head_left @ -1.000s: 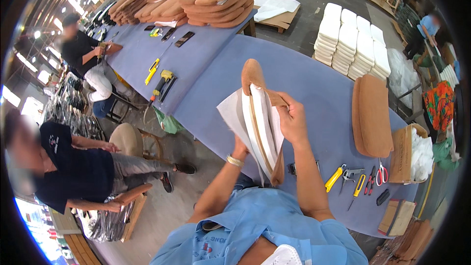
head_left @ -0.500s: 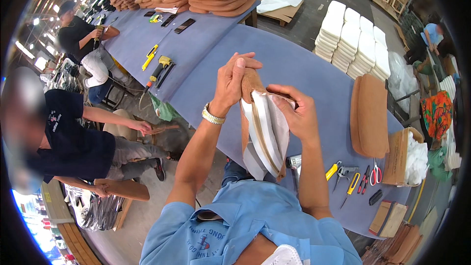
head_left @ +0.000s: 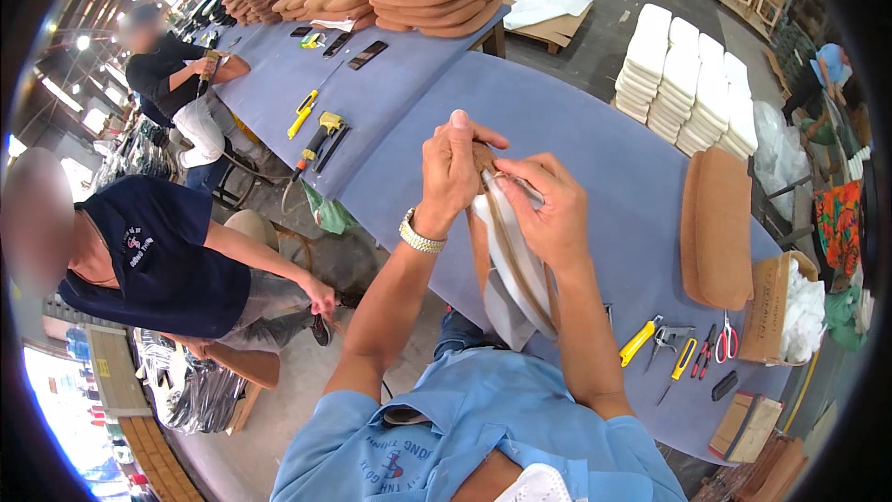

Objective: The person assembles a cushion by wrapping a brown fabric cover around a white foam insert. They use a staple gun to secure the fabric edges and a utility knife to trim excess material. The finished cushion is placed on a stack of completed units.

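Left hand (head_left: 452, 170) is closing fingers over the top end of the padded cushion panel (head_left: 511, 260) | right hand (head_left: 550, 209) is pinching its edge | panel is hanging lengthwise below both hands, above the blue table (head_left: 595, 139), left hand uppermost.

Two seated co-workers (head_left: 158, 260), one brown cushion (head_left: 715, 228) lying flat, and one red-handled scissors (head_left: 727, 342).

A second ago the left hand (head_left: 452, 170) gripped the lower edge of the padded cushion cover (head_left: 509, 256), toward 6 o'clock; it has since climbed to the top end at 12 o'clock. The right hand (head_left: 548, 209) has closed in just beside it, and the cover now hangs lower, toward the chest.
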The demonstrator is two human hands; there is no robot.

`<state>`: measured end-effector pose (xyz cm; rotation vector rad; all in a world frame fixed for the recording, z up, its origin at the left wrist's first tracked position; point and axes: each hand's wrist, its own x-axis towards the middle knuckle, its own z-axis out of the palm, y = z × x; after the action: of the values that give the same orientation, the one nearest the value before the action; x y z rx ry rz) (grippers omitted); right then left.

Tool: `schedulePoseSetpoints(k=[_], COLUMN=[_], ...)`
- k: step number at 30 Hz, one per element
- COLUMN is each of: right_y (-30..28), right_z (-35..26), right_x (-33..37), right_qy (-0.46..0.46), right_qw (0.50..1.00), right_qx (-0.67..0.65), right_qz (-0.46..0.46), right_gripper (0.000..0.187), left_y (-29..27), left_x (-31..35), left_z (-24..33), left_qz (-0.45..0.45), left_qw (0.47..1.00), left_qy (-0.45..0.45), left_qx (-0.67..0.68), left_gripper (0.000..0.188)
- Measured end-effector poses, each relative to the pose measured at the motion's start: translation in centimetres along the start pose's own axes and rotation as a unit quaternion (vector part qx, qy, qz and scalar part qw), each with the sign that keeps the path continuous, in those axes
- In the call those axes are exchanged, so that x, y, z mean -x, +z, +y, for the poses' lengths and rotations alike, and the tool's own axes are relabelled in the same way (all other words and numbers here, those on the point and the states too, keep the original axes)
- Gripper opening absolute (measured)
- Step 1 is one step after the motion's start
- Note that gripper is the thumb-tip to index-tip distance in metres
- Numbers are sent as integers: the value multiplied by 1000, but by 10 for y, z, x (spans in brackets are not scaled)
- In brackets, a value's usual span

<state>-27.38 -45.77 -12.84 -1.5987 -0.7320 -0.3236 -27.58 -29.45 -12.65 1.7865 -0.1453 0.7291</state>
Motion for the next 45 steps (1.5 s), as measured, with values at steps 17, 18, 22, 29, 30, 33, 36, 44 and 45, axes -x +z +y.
schedulePoseSetpoints(k=[17,18,22,29,30,33,36,44,45], right_y=[0,1,6,21,25,37,52,95,94], right_z=[15,16,19,21,23,21,21,37,35], right_x=[0,1,3,11,12,10,11,4,2], right_qy=[-69,-79,-111,-156,-164,-168,-139,13,29], right_qw=[997,997,993,987,985,985,989,990,988], right_qx=[-9,-5,11,33,32,29,-7,-35,-52], right_qz=[10,16,38,32,30,-2,-45,-134,-145], right_gripper=[15,16,19,19,19,18,15,16,19], left_y=[-4,-1,4,2,0,-11,-31,-69,-72], left_x=[4,3,2,9,11,18,34,58,61], left_z=[1,2,5,4,4,5,-1,-22,-20], left_qz=[26,34,61,124,138,188,234,283,266], left_qw=[997,997,994,990,987,972,953,927,927], left_qy=[21,17,3,-16,-24,-54,-89,-179,-185], left_qx=[-65,-72,-89,-70,-81,-130,-170,-166,-188], left_gripper=[85,85,85,84,84,85,85,83,83])
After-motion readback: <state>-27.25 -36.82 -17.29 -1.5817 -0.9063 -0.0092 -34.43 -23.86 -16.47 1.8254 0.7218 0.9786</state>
